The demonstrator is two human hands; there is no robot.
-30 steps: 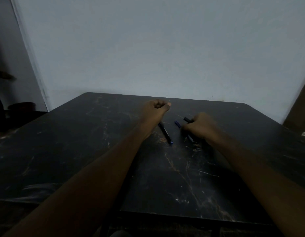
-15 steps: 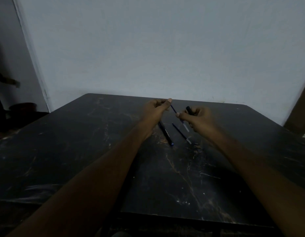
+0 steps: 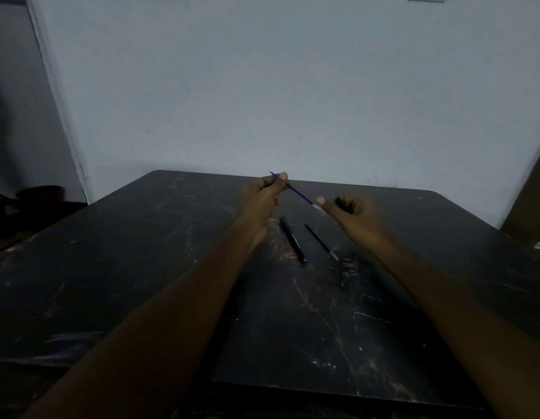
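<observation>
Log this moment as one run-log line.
left hand: pinches blue refill | right hand: pinches its other end, also grips dark piece | table: black pen, second refill lying apart

L hand, R hand raised off table; both now pinch refill.

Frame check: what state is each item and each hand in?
blue refill: off the table, tilted, pinched at both ends.
left hand: pinches the refill's far end.
right hand: pinches its near end, also holds a black piece.
black piece: in the right hand, mostly hidden.
black pen: lying flat on the table, untouched.
second refill: lying flat beside the pen, not touching it.
</observation>
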